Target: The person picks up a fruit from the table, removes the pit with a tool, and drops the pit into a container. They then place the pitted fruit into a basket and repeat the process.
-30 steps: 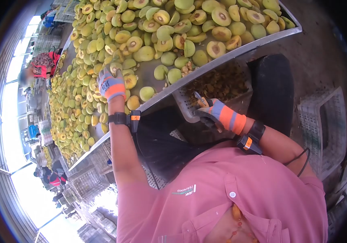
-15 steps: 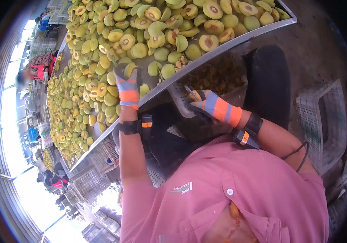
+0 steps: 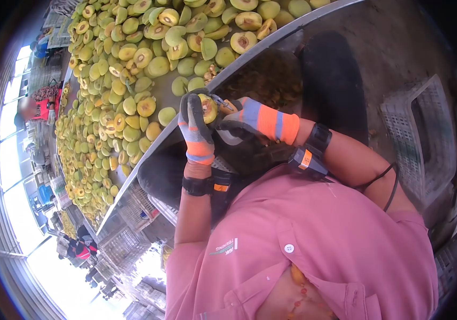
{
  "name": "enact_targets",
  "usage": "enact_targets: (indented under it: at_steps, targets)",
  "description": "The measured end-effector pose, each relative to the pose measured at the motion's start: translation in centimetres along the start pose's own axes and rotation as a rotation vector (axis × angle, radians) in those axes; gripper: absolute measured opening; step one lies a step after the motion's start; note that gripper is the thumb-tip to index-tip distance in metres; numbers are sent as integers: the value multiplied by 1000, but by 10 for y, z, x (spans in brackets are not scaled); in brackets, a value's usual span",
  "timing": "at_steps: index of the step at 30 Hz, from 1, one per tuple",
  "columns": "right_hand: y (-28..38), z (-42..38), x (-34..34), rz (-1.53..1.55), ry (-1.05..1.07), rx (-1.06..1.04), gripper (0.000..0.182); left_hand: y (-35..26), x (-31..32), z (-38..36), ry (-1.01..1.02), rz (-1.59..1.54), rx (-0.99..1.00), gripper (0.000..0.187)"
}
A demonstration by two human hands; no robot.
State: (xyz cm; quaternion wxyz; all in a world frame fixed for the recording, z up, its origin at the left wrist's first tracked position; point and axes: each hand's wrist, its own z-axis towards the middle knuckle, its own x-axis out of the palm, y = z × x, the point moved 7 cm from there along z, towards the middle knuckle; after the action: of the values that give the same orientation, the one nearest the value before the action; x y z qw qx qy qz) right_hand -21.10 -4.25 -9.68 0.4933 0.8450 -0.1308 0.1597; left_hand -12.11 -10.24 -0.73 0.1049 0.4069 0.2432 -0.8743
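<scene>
My left hand (image 3: 196, 128), in a grey, orange and blue glove, is closed around a halved yellow-green stone fruit (image 3: 207, 109), its cut face with a brown centre turned to the right. In my right hand (image 3: 263, 120), gloved alike, is a small pitting tool with a metal tip and an orange-brown handle (image 3: 228, 106). The metal tip is close to the cut fruit; whether it touches cannot be made out. Both hands are in front of the metal-rimmed table (image 3: 292, 26), on which many halved fruits (image 3: 145, 106) lie heaped.
Below the table's edge is a container of brownish scraps (image 3: 263, 80), near my dark-clad knee (image 3: 332, 80). A white plastic crate (image 3: 418, 133) stands on the floor at right. Stacked crates (image 3: 132, 205) are at lower left. A person in red (image 3: 44, 106) is at the table's far left.
My left hand has come back from the heap to my right hand, now showing a fruit half. My right hand has moved left and up with the tool. The view has shifted.
</scene>
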Motion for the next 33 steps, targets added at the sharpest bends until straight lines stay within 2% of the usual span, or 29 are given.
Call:
enact_targets:
  at_steps: [2, 5, 7, 9, 12, 15, 16, 18, 19, 21, 23, 26, 29, 30, 32, 33]
  targets:
    - [-4, -1, -1, 3, 61, 34, 26, 6, 7, -1, 23, -253, -203, 47]
    - [-1, -11, -3, -9, 27, 211, 24, 6, 14, -2, 27, -481, -387, 35]
    - [-2, -5, 3, -137, 216, -26, 25, 4, 15, -3, -11, -605, -494, 26]
    - [-1, -2, 7, -341, 280, -189, 29, 1, 14, -4, -78, -746, -625, 23]
    - [5, -7, 9, -678, 225, -244, 36, -7, 12, 1, -63, -615, -565, 30]
    - [7, -14, 9, -712, 254, -139, 37, -15, 13, 0, -50, -594, -541, 29]
    - [1, -11, 8, -634, 269, -103, 36, -16, 13, 0, -48, -570, -521, 29]
    - [-10, -8, 6, -263, 302, 94, 30, -14, 14, 0, -43, -520, -482, 28]
    - [-17, -8, 5, 33, 314, 252, 26, -12, 15, -1, -30, -520, -483, 27]
    - [-20, -5, 2, 122, 206, 263, 19, -5, 15, -5, -6, -522, -483, 26]
    - [-9, -4, -3, -299, -15, -26, 21, 1, 16, -10, 0, -489, -485, 25]
    - [-5, -13, 2, -196, 109, 81, 22, 3, 11, -10, 55, -459, -420, 23]
    - [1, -18, 10, -45, 270, -20, 19, 3, 6, -11, 88, -575, -529, 17]
    - [4, -17, 12, -79, 328, -163, 18, 5, 6, -13, 91, -637, -597, 15]
    - [6, -17, 16, -148, 442, -452, 15, 7, 8, -16, 6, -652, -589, 15]
    - [0, -14, 15, -146, 410, -346, 15, 6, 9, -17, -31, -660, -585, 15]
